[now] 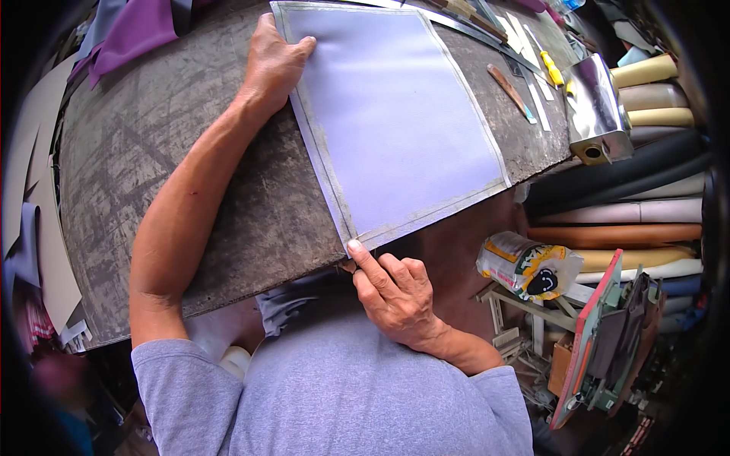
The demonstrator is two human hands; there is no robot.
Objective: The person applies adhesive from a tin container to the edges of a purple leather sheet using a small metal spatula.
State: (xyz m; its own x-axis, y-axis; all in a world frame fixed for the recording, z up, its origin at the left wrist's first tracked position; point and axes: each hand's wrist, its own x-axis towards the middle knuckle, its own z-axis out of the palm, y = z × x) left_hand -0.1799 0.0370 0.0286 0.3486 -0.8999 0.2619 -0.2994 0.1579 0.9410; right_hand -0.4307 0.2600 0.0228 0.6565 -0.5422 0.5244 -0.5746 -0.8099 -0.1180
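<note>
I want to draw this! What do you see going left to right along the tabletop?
Purple cloth → left hand → lilac sheet → brown-handled tool → yellow-handled tool → shiny metal box.

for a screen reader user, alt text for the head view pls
A person's left hand presses flat on a pale lilac sheet with grey edges on a worn grey worktable, while the right hand pinches the sheet's near corner.

Bright, even daylight; glare on the metal box (597, 106). Around it, fisheye bending and dark, blurred frame corners.
</note>
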